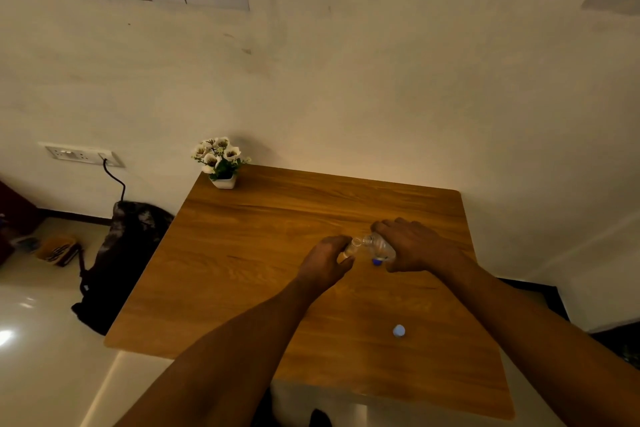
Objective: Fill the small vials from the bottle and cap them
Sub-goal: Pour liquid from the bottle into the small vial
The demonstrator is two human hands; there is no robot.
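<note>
My left hand (pixel 327 262) grips a small clear vial (pixel 352 247) over the middle of the wooden table (pixel 242 253). My right hand (pixel 412 246) holds a clear plastic bottle (pixel 379 248) tilted to the left, its mouth touching the vial's open top. A blue patch shows at the bottle's lower side, under my right fingers. A pale blue cap (pixel 399 330) lies alone on the table nearer to me. Whether liquid is flowing is too dim to tell.
A small white pot of white flowers (pixel 221 163) stands at the table's far left corner against the wall. A dark bag (pixel 117 263) leans on the floor left of the table, under a wall socket with a black cable.
</note>
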